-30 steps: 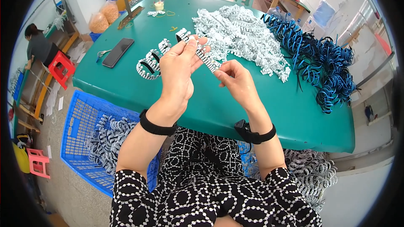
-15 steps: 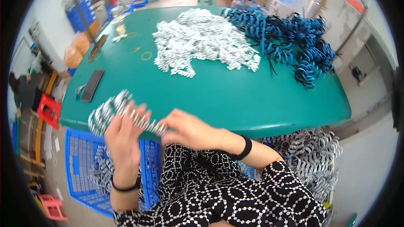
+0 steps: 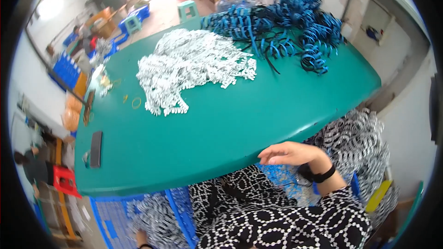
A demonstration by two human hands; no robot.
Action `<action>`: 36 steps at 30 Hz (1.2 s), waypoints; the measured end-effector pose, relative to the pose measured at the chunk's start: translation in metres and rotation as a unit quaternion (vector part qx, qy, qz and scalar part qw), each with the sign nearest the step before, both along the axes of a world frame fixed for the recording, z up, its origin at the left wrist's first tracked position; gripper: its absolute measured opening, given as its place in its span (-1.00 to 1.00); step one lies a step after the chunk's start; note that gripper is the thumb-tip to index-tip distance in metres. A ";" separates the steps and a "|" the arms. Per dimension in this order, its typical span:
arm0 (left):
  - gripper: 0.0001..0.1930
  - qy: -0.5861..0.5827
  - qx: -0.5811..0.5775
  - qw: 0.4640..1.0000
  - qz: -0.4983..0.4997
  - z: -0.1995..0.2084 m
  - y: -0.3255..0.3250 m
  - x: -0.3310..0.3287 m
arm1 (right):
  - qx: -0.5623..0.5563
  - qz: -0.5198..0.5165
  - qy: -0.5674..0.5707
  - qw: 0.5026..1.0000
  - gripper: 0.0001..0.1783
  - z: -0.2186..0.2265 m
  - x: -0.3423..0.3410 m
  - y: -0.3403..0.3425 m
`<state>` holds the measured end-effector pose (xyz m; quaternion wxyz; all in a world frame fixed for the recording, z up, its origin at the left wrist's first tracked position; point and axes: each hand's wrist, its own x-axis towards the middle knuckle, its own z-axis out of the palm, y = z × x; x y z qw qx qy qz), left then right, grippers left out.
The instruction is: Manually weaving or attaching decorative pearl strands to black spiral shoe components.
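At the table's front edge is my right hand (image 3: 288, 153), holding nothing, fingers loosely stretched out. My left hand (image 3: 141, 236) is down at the blue basket (image 3: 108, 223), low in the picture; only its wrist end shows and its fingers are hidden. Black-and-white spiral strips (image 3: 159, 219) fill that basket. On the green table (image 3: 221, 129) lies a heap of white coiled strips (image 3: 191, 60). Behind it to the right is a tangle of blue-and-black curled strips (image 3: 286, 25).
A dark phone (image 3: 96, 149) lies near the table's left end, with a yellow rubber band (image 3: 136, 103) farther back. Silver-and-black spirals (image 3: 357, 136) are piled beside my right arm. A red stool (image 3: 66, 180) and a person (image 3: 37, 168) are at left.
The bundle of black-and-white spirals has left my hands. My left hand has dropped to the basket, and my right hand has moved right. The view has turned to the right.
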<state>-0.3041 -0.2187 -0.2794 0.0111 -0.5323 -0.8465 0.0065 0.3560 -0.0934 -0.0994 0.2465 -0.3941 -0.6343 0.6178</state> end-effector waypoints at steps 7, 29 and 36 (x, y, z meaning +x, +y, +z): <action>-0.76 0.015 0.191 0.978 -0.084 0.252 0.270 0.450 | 0.019 -0.152 -0.101 0.983 -0.61 0.012 0.089 -0.003; -0.70 -0.255 0.625 0.737 0.009 0.238 0.142 0.113 | 0.265 -0.683 0.003 0.681 -0.76 0.044 0.280 0.154; -0.75 -0.304 0.511 0.777 -0.208 0.239 0.205 0.167 | 0.286 -0.573 -0.166 0.750 -0.78 0.067 0.217 0.106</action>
